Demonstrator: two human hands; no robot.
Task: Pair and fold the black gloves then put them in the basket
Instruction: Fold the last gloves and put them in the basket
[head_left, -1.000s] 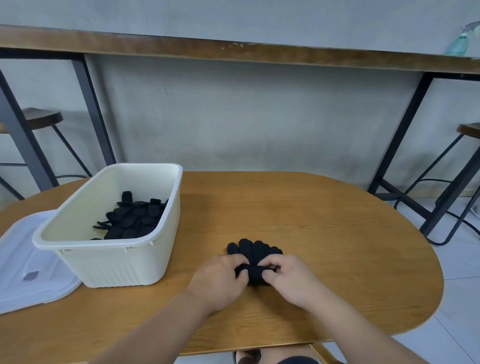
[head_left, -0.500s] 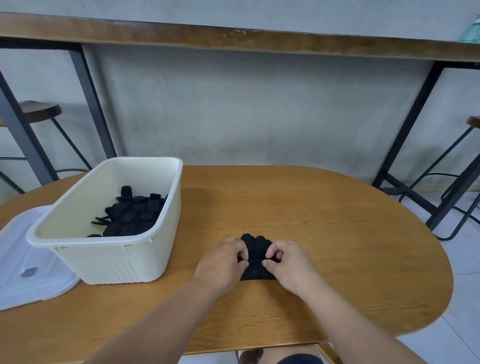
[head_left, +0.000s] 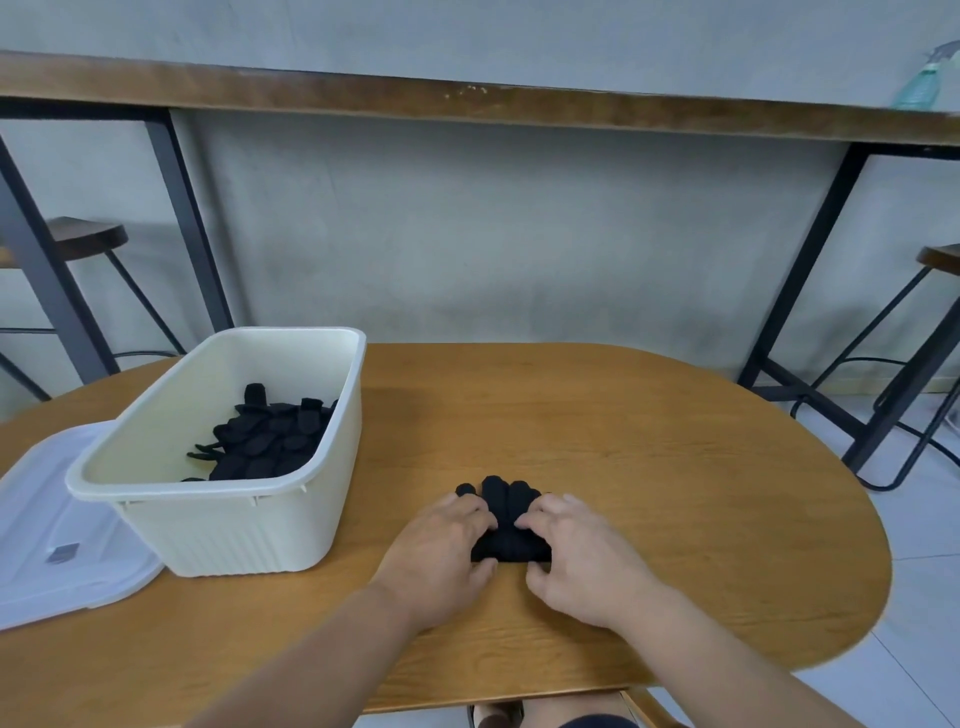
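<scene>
A folded pair of black gloves lies on the wooden table, fingertips pointing away from me. My left hand holds its left side, fingers curled over the top and thumb at the near edge. On the right side, my right hand grips it the same way. A cream plastic basket stands to the left, with several black gloves piled inside.
A translucent white lid lies flat at the table's left edge beside the basket. Behind the table runs a high wooden counter on black legs, with a stool at the left and another stool at the right.
Both hands have slid forward over the gloves and folded the cuff end up; the bundle is shorter, and my fingers now cover its middle.
</scene>
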